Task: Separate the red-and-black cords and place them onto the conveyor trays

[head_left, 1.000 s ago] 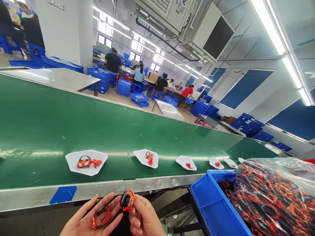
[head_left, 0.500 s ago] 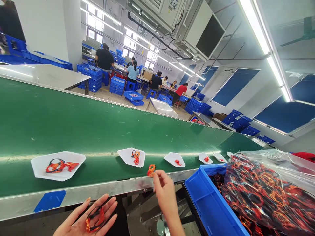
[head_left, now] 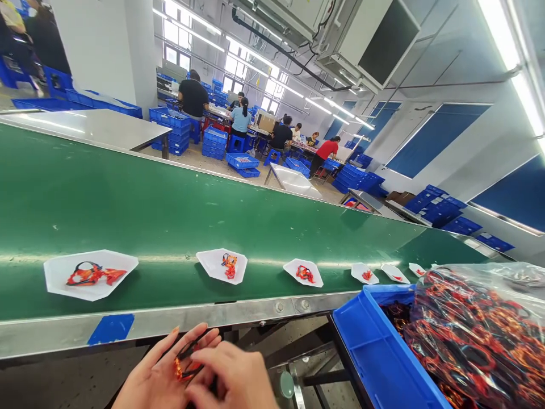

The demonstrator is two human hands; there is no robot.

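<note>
Below the steel edge of a green conveyor belt: left hand, palm up, half open, fingers lightly curled, holding a small orange-and-black cord bundle against the palm; right hand, fingers bent over that same bundle, contact and grip hidden behind the knuckles, so cannot tell whether it pinches. Bundle located above the left palm, just below the belt edge. Strip of blue tape on the steel edge, left of the hands. Six white trays on the belt in a row, nearest tray and next two bearing orange-and-black cord pieces, farther three smaller red-orange bits. To the right, blue plastic crate holding a clear plastic bag packed with similar cords. Beyond the belt, stacked blue crates and co-workers at long benches
</note>
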